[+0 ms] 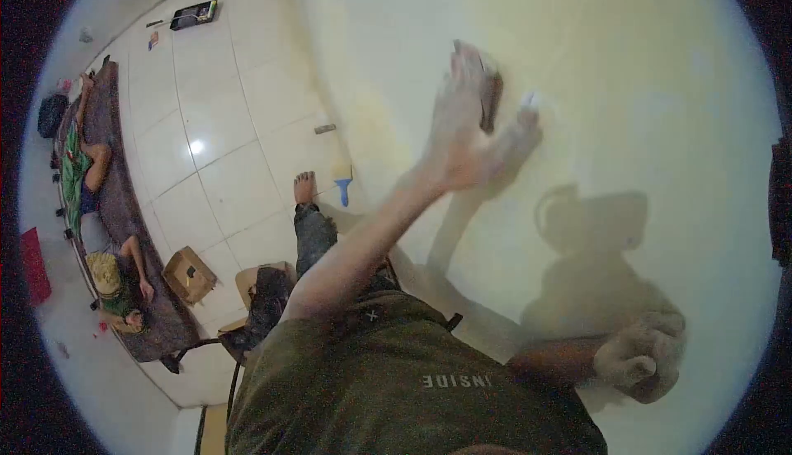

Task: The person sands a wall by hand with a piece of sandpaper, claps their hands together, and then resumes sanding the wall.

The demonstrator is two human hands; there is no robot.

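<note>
My left hand (474, 125) is raised against the pale yellow wall (660, 108). Its fingers close over a thin dark brown block (492, 102) with an edge turned to the wall, and white dust covers the thumb tip. The block's face is hidden by my hand, and motion blurs the fingers slightly. My right hand (639, 356) is at the lower right, close to the wall, dusty and with fingers curled in. Whatever it may hold is out of sight. A shadow of my head and arms falls on the wall between the hands.
On the tiled floor lie a blue-handled paintbrush (342, 184), a small grey-brown block (325, 129) and a black tray (194, 14). A cardboard box (190, 276) stands near a dark chair (264, 306). At the left, a person (97, 220) lies on a long brown mat (124, 183).
</note>
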